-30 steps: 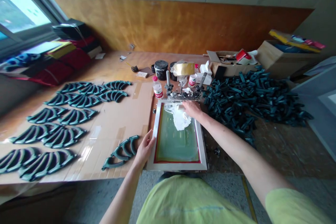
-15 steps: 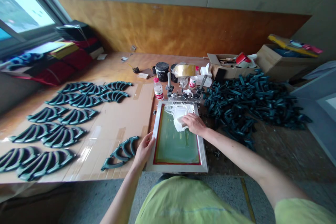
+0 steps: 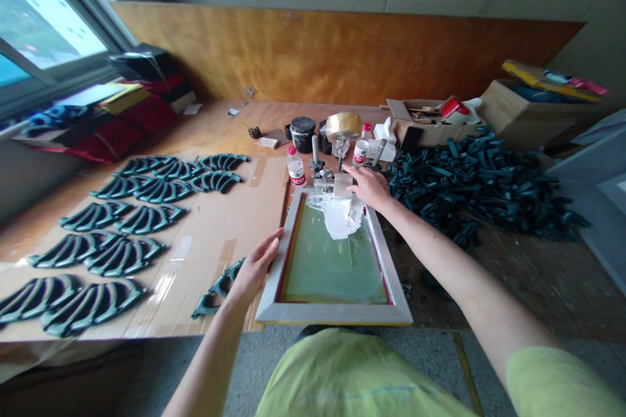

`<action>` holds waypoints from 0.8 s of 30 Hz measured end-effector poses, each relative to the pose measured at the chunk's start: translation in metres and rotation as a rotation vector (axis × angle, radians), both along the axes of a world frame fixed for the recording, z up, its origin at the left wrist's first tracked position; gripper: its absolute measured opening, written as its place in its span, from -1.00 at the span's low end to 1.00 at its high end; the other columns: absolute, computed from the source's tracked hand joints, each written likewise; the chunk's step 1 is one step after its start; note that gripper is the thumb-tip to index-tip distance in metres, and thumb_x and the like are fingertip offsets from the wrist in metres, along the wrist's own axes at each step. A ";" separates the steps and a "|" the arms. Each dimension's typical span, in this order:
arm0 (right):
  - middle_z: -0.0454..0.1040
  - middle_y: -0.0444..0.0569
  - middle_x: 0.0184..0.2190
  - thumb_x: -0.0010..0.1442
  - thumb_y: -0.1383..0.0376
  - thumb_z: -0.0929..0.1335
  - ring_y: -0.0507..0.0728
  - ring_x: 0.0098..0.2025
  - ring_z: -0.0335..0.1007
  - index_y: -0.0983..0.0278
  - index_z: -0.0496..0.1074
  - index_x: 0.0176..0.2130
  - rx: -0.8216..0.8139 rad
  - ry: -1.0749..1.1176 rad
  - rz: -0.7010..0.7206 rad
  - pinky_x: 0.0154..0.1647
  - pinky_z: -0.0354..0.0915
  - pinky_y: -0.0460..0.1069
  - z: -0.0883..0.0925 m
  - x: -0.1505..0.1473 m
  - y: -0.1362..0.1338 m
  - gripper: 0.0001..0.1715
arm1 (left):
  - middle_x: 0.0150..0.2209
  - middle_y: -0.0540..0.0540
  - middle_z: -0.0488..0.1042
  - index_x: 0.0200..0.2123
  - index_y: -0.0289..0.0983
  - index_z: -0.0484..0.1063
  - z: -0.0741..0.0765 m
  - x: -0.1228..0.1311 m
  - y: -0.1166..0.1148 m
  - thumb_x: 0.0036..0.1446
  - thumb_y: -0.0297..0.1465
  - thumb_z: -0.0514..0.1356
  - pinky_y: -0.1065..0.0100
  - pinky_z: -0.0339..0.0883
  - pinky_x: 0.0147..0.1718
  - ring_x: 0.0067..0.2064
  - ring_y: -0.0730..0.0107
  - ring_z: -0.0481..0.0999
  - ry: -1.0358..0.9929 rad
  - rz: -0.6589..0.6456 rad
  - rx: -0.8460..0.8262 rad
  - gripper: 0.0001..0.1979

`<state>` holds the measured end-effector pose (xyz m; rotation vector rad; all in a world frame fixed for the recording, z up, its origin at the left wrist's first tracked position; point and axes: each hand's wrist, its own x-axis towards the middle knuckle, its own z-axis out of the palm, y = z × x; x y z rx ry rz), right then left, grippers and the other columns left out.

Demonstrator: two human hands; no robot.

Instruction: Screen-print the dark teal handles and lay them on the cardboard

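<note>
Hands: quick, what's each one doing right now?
Left hand: open, resting against the screen frame, holding nothing.
Right hand: open, at the frame's top edge beside the white cloth, no clear grip.

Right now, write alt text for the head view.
Left hand at the edge of a silver-framed green printing screen, right hand beside crumpled white cloth on it. Rows of dark green moulded parts lie on cardboard left, a loose heap right.

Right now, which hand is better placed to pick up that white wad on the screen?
Probably the right hand: it sits at the screen's far end, right beside the white wad. The left hand lies farther off, against the left side of the screen-printing frame.
</note>
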<state>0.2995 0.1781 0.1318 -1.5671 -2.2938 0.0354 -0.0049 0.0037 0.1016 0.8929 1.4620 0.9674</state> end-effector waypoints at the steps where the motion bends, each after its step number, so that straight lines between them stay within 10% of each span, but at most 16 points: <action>1: 0.50 0.02 -0.04 0.20 0.25 0.38 0.20 -0.06 0.40 0.13 0.29 0.20 0.027 0.053 -0.060 -0.11 0.26 0.03 0.000 0.011 0.003 -0.41 | -0.33 -0.10 0.58 0.06 -0.29 0.46 0.010 0.000 0.006 -0.01 0.10 0.21 0.34 0.40 -0.41 -0.35 0.24 0.55 -0.024 0.007 0.024 -0.29; 6: 0.55 -0.04 -0.32 0.24 0.26 0.31 0.15 -0.27 0.43 0.24 0.47 -0.14 -0.144 0.153 -0.322 -0.26 0.25 -0.03 -0.039 0.062 -0.013 -0.79 | -0.12 -0.14 0.56 -0.12 -0.28 0.49 0.053 0.010 0.056 0.04 0.08 0.18 0.30 0.43 -0.24 -0.13 0.20 0.54 -0.119 0.071 0.398 -0.43; 12: 0.52 -0.02 -0.18 0.15 0.14 0.42 0.15 -0.10 0.39 0.23 0.43 -0.12 -0.283 0.051 0.032 -0.13 0.24 -0.01 -0.097 0.041 -0.071 -0.67 | -0.28 -0.17 0.58 -0.06 -0.31 0.41 0.077 0.027 0.095 0.17 0.10 0.00 0.39 0.40 -0.39 -0.25 0.31 0.56 -0.139 0.125 0.448 -0.39; 15: 0.48 -0.02 -0.16 0.15 0.23 0.43 0.15 -0.06 0.33 0.24 0.44 -0.15 -0.262 -0.004 0.102 -0.06 0.21 0.02 -0.093 0.022 -0.086 -0.76 | -0.23 -0.17 0.58 0.05 -0.27 0.35 0.049 0.042 0.074 0.14 0.09 0.07 0.41 0.40 -0.41 -0.26 0.33 0.56 -0.161 0.187 0.341 -0.38; 20: 0.44 0.02 -0.26 0.24 0.23 0.36 0.18 -0.11 0.28 0.25 0.45 -0.25 -0.110 -0.013 0.208 -0.06 0.21 0.05 -0.064 -0.021 -0.130 -0.87 | -0.13 -0.34 0.57 -0.02 -0.33 0.42 -0.023 0.083 0.001 0.05 0.09 0.18 0.26 0.48 -0.39 -0.17 0.09 0.60 -0.341 -0.134 -0.285 -0.35; 24: 0.46 -0.03 -0.29 0.30 0.23 0.29 0.15 -0.15 0.30 0.19 0.47 -0.18 -0.085 -0.035 0.515 -0.09 0.22 0.02 -0.064 -0.035 -0.161 -0.82 | -0.35 -0.15 0.56 -0.32 -0.28 0.42 -0.050 0.086 -0.038 0.00 0.00 0.27 0.34 0.45 -0.42 -0.23 0.17 0.61 -0.428 0.047 -0.319 -0.57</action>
